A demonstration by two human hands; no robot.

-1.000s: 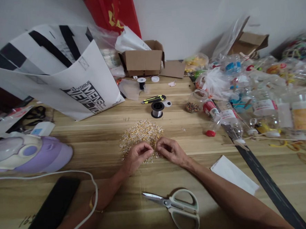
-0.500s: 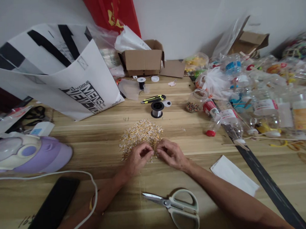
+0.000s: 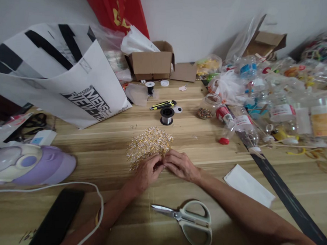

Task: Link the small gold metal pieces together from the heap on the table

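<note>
A loose heap of gold and clear beaded strands lies on the wooden table. At its near edge my left hand is closed, thumb and fingers pinched on something too small to make out. My right hand meets it from the right, its fingers also pinched together around something hidden. The fingertips of both hands touch or nearly touch. Below them lie scissors with pale handles, their blades pointing left. Beyond the heap stands a black spool of silvery wire.
A yellow-black cutter lies behind the spool. Plastic bottles and a bead jar crowd the right. A white bag, purple device and black phone are on the left, with a white cable.
My hands have come closer together, and their fingertips now meet at the near edge of the heap. The view has shifted slightly.
</note>
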